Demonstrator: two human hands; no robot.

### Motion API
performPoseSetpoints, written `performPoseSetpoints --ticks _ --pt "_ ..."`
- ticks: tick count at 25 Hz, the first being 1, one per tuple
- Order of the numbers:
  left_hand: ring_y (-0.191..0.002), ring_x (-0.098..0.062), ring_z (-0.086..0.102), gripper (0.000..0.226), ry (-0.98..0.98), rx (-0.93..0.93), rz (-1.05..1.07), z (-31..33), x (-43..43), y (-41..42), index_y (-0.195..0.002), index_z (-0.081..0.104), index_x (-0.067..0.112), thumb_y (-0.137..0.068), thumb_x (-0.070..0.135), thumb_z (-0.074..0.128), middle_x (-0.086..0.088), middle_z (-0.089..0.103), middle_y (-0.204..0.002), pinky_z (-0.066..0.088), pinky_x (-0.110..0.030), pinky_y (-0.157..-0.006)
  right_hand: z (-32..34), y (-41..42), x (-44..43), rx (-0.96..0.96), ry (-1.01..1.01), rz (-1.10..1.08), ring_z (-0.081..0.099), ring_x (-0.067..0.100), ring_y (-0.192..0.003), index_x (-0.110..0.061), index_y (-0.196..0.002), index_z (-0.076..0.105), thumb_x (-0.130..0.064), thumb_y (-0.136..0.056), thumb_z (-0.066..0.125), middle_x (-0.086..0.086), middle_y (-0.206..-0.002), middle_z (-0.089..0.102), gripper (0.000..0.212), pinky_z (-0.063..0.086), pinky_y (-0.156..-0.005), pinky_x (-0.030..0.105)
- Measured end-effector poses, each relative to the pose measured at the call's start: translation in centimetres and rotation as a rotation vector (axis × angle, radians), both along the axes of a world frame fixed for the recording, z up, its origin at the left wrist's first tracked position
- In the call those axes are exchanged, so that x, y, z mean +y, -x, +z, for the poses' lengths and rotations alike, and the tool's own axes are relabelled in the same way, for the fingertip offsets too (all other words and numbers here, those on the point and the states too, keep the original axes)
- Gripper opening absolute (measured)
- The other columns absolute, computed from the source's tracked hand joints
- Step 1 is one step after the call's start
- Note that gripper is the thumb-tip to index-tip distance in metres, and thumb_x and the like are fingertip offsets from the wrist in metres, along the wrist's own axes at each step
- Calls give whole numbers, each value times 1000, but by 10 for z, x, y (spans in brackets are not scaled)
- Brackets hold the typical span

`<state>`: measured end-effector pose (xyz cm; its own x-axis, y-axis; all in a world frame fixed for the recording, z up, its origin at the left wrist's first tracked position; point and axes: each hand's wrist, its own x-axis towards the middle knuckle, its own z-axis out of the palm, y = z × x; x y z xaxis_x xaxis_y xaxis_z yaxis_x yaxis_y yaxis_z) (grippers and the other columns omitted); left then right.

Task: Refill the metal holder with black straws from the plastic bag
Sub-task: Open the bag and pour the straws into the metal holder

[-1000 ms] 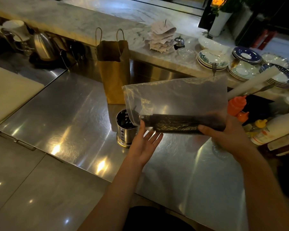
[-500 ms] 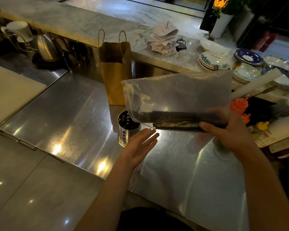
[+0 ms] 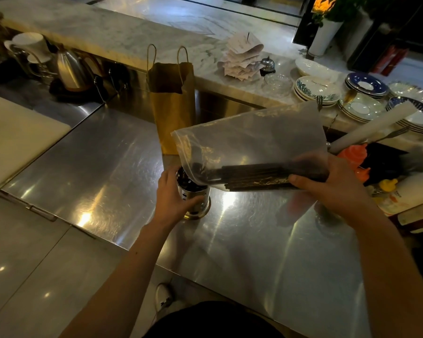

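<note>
Right now the steel counter fills the middle of the frame. Above it, centre right, hangs the plastic bag, its open mouth turned left. Along the bag's bottom edge the black straws lie in one bundle, long axis nearly level, left ends just short of the mouth. My right hand clamps bag and bundle together at the right end. My left hand wraps its fingers round the metal holder, upright directly under the mouth. Its inside looks dark; I judge a few straws are in already. Raising the right end should slide the bundle in.
</note>
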<state>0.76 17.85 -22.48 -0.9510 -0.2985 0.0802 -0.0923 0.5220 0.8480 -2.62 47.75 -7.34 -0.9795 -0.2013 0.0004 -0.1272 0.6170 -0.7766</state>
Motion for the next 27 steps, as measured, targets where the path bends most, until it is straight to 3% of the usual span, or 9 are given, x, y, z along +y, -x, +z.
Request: performPoseSetpoints --ticks 2,3,5,7,9,14,17,22,27 --pt "-126 -11 38 94 -18 13 -94 -2 -3 10 -141 38 13 -65 26 90 6 41 -141 27 -13 -105 4 2 -5 12 -39 13 61 0 -97 -30 -107 64 -19 -79 76 -15 -101 67 33 50 -85 30" --pt "-126 -11 40 93 -19 7 -124 -5 -5 14 -141 40 12 -64 27 90 6 42 -140 29 -14 -104 6 3 -7 14 -53 16 61 0 -97 -29 -108 64 -20 -78 77 -15 -101 67 33 50 -86 30" --pt "-126 -19 48 87 8 -17 -172 -11 -10 23 -136 47 10 -63 33 89 -3 51 -139 37 -28 -107 9 6 -13 23 -88 23 61 1 -97 -28 -108 64 -22 -78 77 -14 -100 67 33 51 -87 32" --pt "-119 -16 54 75 42 -6 -234 -17 -15 29 -128 56 12 -64 36 87 -4 59 -130 45 -40 -106 12 8 -19 33 -119 42 61 3 -98 -27 -111 64 -23 -78 76 -13 -101 67 35 51 -88 35" --pt "-112 -11 56 63 46 27 -280 -18 -18 33 -122 61 15 -68 34 86 0 62 -123 49 -40 -102 16 12 -24 41 -141 58 62 6 -99 -27 -113 63 -24 -79 76 -12 -103 67 36 52 -89 38" --pt "-105 -1 56 59 8 99 -312 -15 -18 42 -122 59 13 -72 32 84 6 60 -116 38 -7 -92 25 23 -35 40 -184 104 66 12 -94 -29 -113 61 -24 -79 76 -8 -103 69 37 54 -88 43" --pt "-99 5 55 54 -7 85 -320 -16 -16 45 -120 61 12 -73 29 83 9 60 -111 38 0 -87 32 31 -39 58 -229 134 63 11 -100 -29 -113 61 -26 -79 76 -8 -105 68 37 49 -89 34" --pt "-109 -14 62 47 26 59 -324 -23 -20 50 -120 63 16 -79 35 77 -2 67 -117 50 -27 -95 43 53 -51 60 -293 123 61 19 -105 -25 -118 61 -32 -76 76 -2 -112 67 45 49 -91 39" --pt "-109 -14 61 42 57 87 -297 -28 -18 52 -118 65 18 -82 37 75 -1 68 -116 49 -29 -95 51 66 -63 99 -399 179 59 23 -110 -25 -126 56 -38 -76 74 3 -121 64 55 48 -94 42"
